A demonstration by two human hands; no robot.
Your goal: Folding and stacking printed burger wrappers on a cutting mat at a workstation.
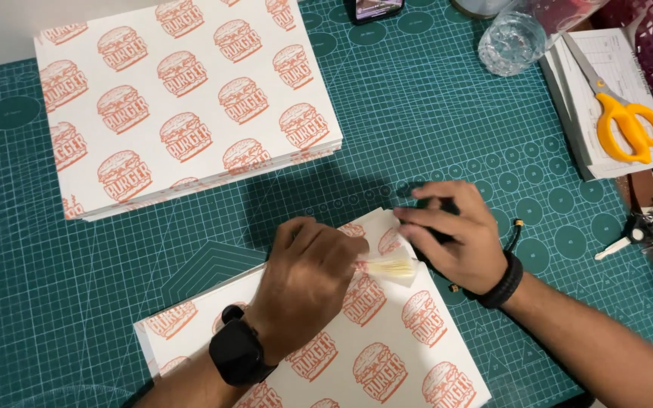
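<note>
Brush at the top edge of a burger-print sheet, the other hand pinning the corner

The left hand's (307, 276) fingers are curled closed around a small pale-bristled brush (388, 267), its bristles lying on the upper right part of the printed sheet (387, 340) just short of the right hand (451, 234), whose fingers are stretched flat, pressing the sheet's top corner onto the green cutting mat (432, 121); whether something dark sits under that palm I cannot tell. The risk I judge nearest is the brush running past the paper's edge and smearing the mat or the pinning fingertips, since bristles and fingers nearly touch. If the flat hand lifts, the sheet could skew. Well apart, the stack of same-print sheets (183, 98) lies at upper left, a clear plastic bottle (512, 38) and yellow-handled scissors (625, 121) at upper right, keys (644, 230) at the right edge.
</note>
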